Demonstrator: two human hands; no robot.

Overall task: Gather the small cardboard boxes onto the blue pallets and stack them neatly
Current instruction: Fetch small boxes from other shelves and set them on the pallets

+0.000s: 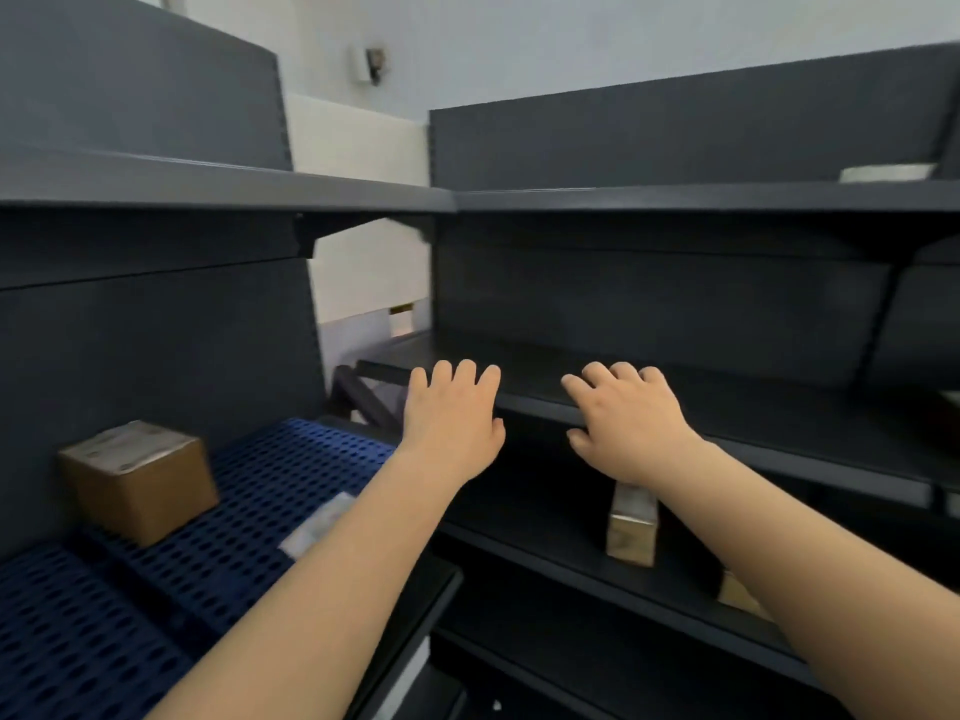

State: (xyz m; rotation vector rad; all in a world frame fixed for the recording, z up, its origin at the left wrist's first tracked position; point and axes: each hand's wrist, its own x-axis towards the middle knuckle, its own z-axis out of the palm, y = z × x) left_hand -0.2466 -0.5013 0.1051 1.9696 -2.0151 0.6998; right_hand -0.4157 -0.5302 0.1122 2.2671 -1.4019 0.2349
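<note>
Two empty hands reach over the dark shelf (727, 407).
Left hand (452, 420) and right hand (626, 423) spread, gripping nothing; one cardboard box (137, 480) sits on the blue pallet (249, 511), left of the shelf.

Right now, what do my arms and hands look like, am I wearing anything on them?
Both arms are bare as far up as the view shows: no sleeves or gloves. The left hand and the right hand show no rings, watch, wristband or markings that I can make out.
</note>
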